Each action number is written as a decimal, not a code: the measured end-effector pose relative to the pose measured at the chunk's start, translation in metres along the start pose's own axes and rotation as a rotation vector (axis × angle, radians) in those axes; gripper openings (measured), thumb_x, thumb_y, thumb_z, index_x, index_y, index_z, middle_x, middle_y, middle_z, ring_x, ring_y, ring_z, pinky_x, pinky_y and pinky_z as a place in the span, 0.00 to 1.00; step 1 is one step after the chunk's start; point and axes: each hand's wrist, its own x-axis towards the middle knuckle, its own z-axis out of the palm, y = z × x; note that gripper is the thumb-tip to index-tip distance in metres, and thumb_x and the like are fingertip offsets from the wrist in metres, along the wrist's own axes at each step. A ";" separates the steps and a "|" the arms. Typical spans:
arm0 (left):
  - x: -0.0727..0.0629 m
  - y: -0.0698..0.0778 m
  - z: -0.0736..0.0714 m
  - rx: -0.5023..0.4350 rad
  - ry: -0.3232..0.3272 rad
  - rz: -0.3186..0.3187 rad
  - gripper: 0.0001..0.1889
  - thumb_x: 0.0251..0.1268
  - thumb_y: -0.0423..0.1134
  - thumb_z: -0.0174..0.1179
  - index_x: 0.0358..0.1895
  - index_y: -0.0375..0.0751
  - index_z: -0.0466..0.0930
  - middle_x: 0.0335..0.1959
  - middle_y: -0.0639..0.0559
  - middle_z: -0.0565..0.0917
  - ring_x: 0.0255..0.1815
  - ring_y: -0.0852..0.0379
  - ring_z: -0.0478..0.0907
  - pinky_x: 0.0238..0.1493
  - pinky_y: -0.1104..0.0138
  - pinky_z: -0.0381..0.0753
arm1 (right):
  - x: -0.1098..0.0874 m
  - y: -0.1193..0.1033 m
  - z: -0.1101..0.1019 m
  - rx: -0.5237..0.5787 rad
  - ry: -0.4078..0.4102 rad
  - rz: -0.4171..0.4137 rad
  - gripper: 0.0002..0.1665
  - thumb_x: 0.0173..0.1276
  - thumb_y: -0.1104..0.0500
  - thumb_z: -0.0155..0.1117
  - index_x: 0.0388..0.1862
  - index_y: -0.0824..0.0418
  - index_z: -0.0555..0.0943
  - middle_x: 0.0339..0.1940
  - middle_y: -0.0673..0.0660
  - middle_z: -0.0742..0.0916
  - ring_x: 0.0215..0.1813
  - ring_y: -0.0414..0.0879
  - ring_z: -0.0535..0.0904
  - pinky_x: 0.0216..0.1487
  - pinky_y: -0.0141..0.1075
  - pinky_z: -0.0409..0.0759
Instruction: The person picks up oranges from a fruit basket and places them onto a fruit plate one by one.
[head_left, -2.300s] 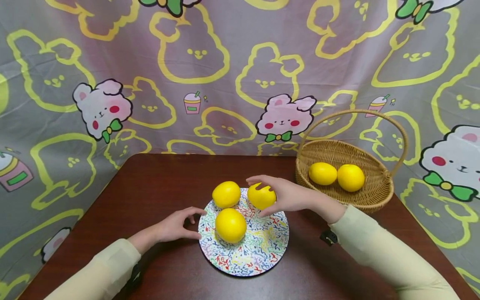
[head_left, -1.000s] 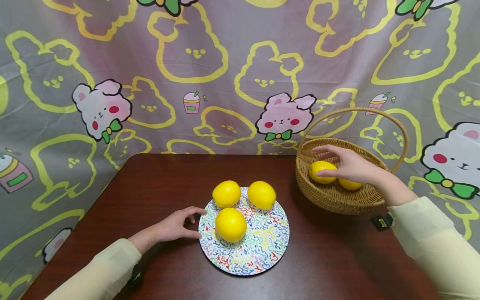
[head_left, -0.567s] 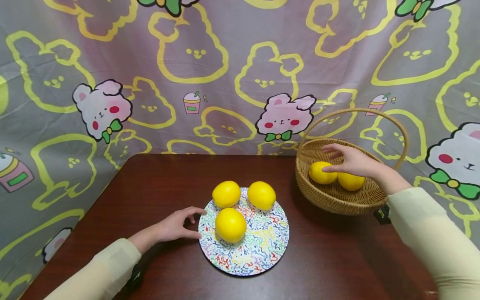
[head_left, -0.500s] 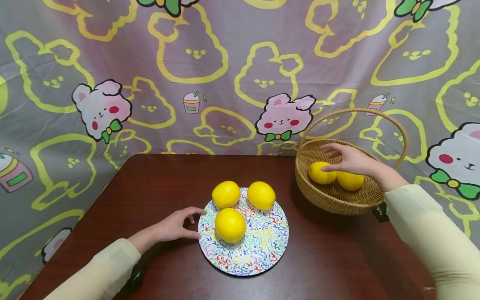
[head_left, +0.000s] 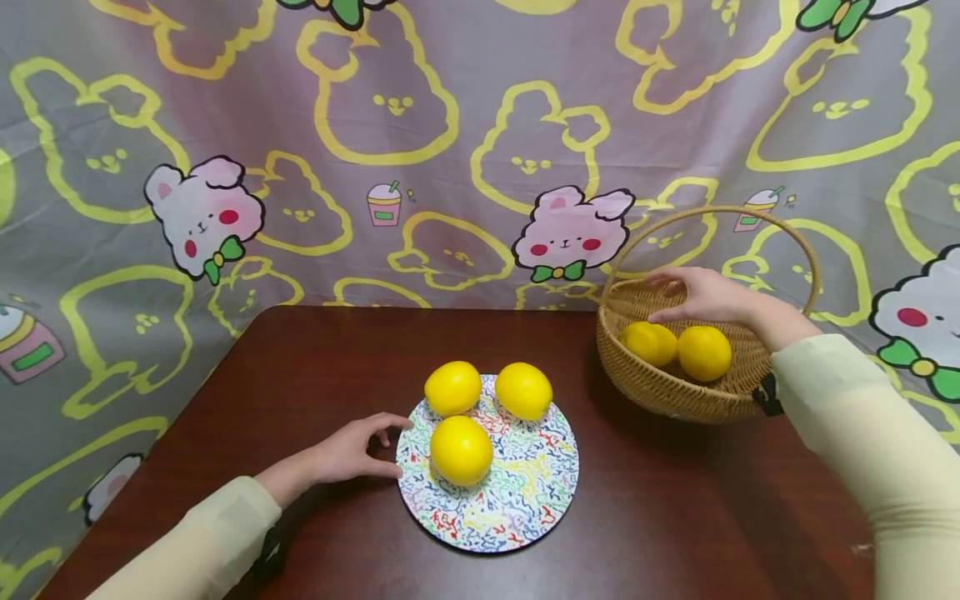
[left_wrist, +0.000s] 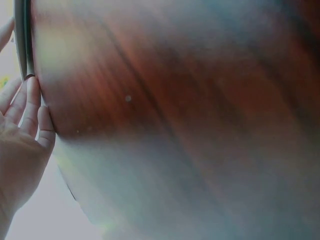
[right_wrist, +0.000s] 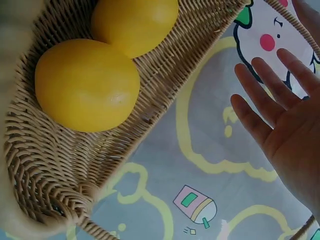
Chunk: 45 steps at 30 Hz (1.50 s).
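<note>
Three lemons, one at the back left, one at the back right and one in front, sit on a round plate with coloured squiggles. My left hand touches the plate's left edge, thumb and fingers spread. Over the wicker basket, my right hand has its thumb close above the left lemon, whose outline looks doubled. Beside it lies another lemon. In the right wrist view the fingers are extended and nothing is in the palm.
The dark wooden table runs back to a patterned cloth with cartoon bears. The basket's tall arched handle rises around the right forearm. The left wrist view is mostly blurred tabletop.
My right hand has left the back right lemon on the plate and moved over the basket, lately rising slightly. The basket has shifted a little right and tilted. My left hand stays put.
</note>
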 end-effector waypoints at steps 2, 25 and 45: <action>0.000 0.001 -0.001 0.003 0.003 0.004 0.35 0.51 0.54 0.73 0.63 0.49 0.73 0.49 0.57 0.76 0.43 0.55 0.70 0.42 0.64 0.73 | 0.002 0.002 0.000 0.006 -0.008 0.008 0.42 0.57 0.47 0.76 0.64 0.66 0.72 0.58 0.67 0.79 0.58 0.63 0.75 0.57 0.57 0.69; 0.000 0.001 -0.002 -0.002 -0.008 -0.008 0.34 0.51 0.53 0.73 0.63 0.50 0.73 0.49 0.57 0.76 0.43 0.55 0.70 0.43 0.63 0.72 | 0.024 0.017 0.004 -0.011 -0.155 0.028 0.44 0.58 0.48 0.75 0.66 0.70 0.69 0.60 0.73 0.76 0.59 0.68 0.72 0.58 0.60 0.67; 0.002 -0.002 -0.002 -0.027 -0.022 0.006 0.34 0.52 0.52 0.73 0.63 0.49 0.73 0.51 0.57 0.76 0.44 0.54 0.70 0.44 0.62 0.72 | 0.032 0.029 0.042 0.032 -0.193 0.009 0.46 0.56 0.50 0.76 0.65 0.74 0.69 0.61 0.76 0.74 0.57 0.70 0.73 0.56 0.59 0.69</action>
